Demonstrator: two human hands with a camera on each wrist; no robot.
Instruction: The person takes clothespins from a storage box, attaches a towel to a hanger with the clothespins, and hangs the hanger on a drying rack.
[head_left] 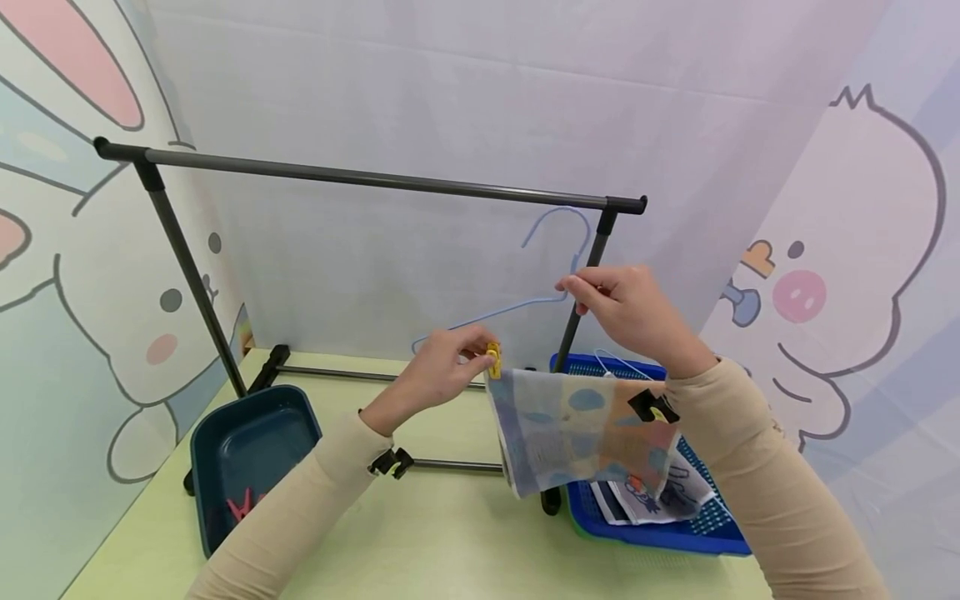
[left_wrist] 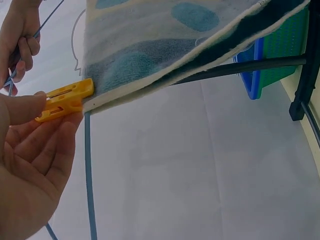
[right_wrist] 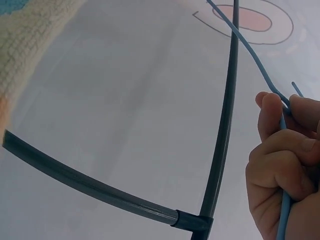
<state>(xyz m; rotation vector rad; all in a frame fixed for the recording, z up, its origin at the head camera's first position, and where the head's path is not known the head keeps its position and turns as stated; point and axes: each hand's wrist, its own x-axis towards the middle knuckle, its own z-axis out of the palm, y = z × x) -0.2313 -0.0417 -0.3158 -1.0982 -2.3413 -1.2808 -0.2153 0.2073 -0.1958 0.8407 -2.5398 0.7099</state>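
My left hand (head_left: 441,371) pinches a yellow clothespin (head_left: 493,360) between thumb and fingers. In the left wrist view the clothespin (left_wrist: 67,99) bites the corner of a patterned towel (left_wrist: 145,55), right where the blue hanger wire runs. That towel (head_left: 577,425), folded over and coloured blue, cream and orange, hangs below the hanger. My right hand (head_left: 626,308) grips the blue wire hanger (head_left: 502,310) near the base of its hook; in the right wrist view the fingers (right_wrist: 280,165) curl around the wire. The hook stands up free near the rack's bar.
A dark clothes rack (head_left: 360,177) spans the table behind the hands. At left stands a dark teal bin (head_left: 255,425) with red clothespins (head_left: 240,504). A blue basket (head_left: 660,533) at right holds folded cloth (head_left: 652,500) and a light hanger (head_left: 618,358).
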